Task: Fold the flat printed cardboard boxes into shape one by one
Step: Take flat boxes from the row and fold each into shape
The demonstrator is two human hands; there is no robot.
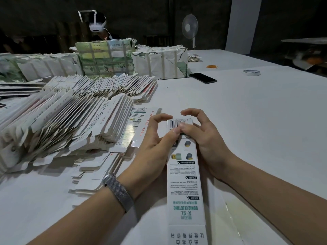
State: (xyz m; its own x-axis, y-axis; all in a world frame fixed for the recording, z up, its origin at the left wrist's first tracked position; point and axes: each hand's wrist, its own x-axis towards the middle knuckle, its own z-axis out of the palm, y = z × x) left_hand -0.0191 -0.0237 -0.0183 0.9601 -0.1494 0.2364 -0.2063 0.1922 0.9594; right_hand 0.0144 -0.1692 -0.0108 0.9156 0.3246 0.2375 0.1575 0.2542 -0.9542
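Head view: left hand (155,138) and right hand (203,137) curl fingers round one printed box (184,183).

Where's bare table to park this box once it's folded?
Right of the right hand the table is bare, bordered far off by the phone and tape roll. Left of the left hand it is crowded with flat boxes.

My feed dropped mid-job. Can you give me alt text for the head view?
Both hands, left hand and right hand, grip the far end of a long printed box on a white table, thumbs pressing near its barcode flap. Stacks of flat boxes lie to the left; a phone and tape roll lie beyond.
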